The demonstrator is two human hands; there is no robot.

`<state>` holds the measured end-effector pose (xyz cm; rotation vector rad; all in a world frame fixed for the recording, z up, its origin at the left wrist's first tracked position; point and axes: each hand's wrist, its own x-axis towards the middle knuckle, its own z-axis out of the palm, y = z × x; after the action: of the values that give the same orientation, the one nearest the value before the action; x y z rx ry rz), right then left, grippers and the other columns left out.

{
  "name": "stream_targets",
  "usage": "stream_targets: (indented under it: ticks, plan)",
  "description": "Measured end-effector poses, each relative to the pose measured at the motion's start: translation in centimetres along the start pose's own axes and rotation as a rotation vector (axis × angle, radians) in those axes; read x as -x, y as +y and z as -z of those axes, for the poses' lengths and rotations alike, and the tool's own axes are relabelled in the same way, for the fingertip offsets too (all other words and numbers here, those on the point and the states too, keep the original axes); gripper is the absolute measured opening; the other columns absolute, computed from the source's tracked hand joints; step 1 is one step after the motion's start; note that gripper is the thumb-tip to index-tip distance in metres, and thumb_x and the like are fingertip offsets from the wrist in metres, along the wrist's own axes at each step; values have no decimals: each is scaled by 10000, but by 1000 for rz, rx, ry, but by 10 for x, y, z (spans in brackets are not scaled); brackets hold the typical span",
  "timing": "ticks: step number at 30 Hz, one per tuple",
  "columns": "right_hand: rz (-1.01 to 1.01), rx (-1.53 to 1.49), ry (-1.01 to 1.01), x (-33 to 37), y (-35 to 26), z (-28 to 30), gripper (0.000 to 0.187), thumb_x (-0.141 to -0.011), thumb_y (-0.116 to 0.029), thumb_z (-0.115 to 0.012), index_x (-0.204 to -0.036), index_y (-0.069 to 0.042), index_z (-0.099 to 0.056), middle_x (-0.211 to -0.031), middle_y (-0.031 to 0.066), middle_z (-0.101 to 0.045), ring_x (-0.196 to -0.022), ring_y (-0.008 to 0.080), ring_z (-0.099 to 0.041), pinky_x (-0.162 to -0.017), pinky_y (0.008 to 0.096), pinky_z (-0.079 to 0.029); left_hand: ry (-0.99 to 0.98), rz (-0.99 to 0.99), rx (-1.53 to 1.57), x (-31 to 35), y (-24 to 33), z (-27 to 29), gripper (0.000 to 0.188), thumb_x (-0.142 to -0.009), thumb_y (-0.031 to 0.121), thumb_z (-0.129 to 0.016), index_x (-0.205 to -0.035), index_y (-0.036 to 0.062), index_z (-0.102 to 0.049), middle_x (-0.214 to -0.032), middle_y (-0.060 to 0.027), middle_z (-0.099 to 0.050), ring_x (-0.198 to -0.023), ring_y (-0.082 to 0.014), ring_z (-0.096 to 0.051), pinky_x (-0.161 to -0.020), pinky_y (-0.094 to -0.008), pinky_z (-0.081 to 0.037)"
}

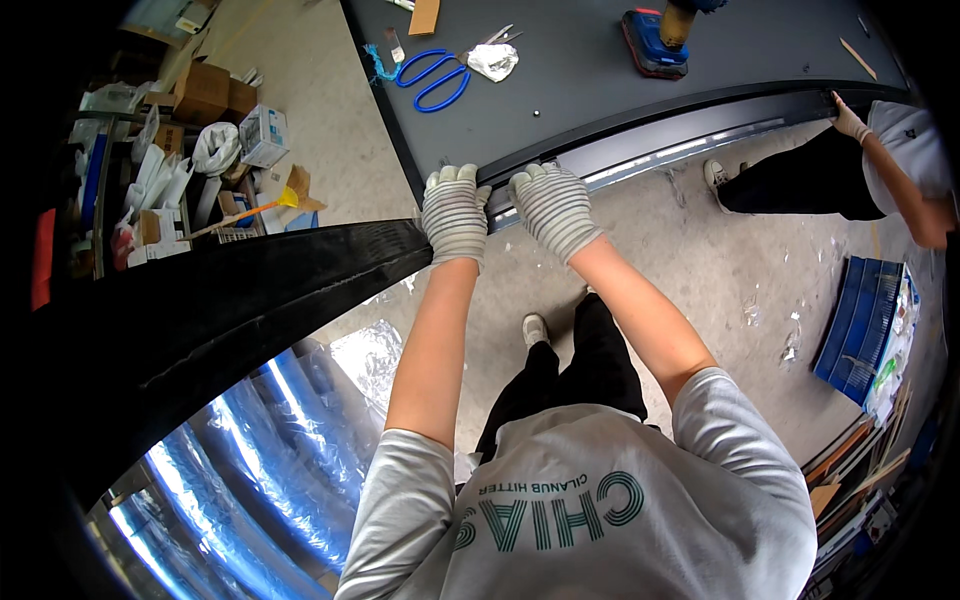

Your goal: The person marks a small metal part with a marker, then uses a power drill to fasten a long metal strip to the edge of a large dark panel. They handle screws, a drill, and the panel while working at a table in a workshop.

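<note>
Both my hands wear white gloves with grey stripes. At the near left corner of the dark grey table (580, 75), my left hand (455, 212) has its fingers curled over the end of a long dark metal profile (700, 138). Just to its right, my right hand (556, 208) is closed over the same profile, knuckles up; the fingertips are hidden. The profile runs along the table's near edge to the right. There a co-worker's gloved hand (848, 118) touches its far end. A wide black beam (300, 270) reaches from the left to beside my left hand.
On the table lie blue-handled scissors (432, 80), a crumpled white wad (494, 62) and a blue power tool (655, 45). Plastic-wrapped blue rolls (250, 470) lie lower left. Boxes (205, 92) crowd the upper left. A blue crate (860, 325) stands at right.
</note>
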<state>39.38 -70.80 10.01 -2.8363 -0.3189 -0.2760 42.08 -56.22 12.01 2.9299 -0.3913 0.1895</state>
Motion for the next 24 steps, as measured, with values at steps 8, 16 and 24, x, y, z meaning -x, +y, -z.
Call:
stream_targets:
  ticks: [8, 16, 24]
  plan:
    - [364, -16, 176, -6, 14, 0, 59, -757, -158, -538, -743, -106, -562, -730, 56, -565, -733, 208, -568, -652, 352, -475, 60, -22, 31, 0, -3, -8, 313, -728, 227, -685, -1008, 102, -619, -925, -126, -588, -922, -324, -542, -825, -410, -453]
    - [495, 59, 158, -15, 18, -2, 88, -771, -174, -526, -738, -99, -557, -717, 46, -553, -736, 203, -572, -643, 347, -466, -8, 14, 45, 0, 0, 1, 323, -723, 214, -685, -1012, 87, -615, -935, -131, -587, -934, -325, -542, -838, -408, -451]
    - [546, 81, 167, -20, 20, -1, 86, -767, -184, -530, -728, -110, -552, -706, 38, -546, -716, 195, -568, -634, 348, -457, 9, -16, 37, 0, -1, -2, 352, -702, 220, -695, -1017, 86, -612, -945, -132, -583, -950, -325, -539, -850, -403, -449]
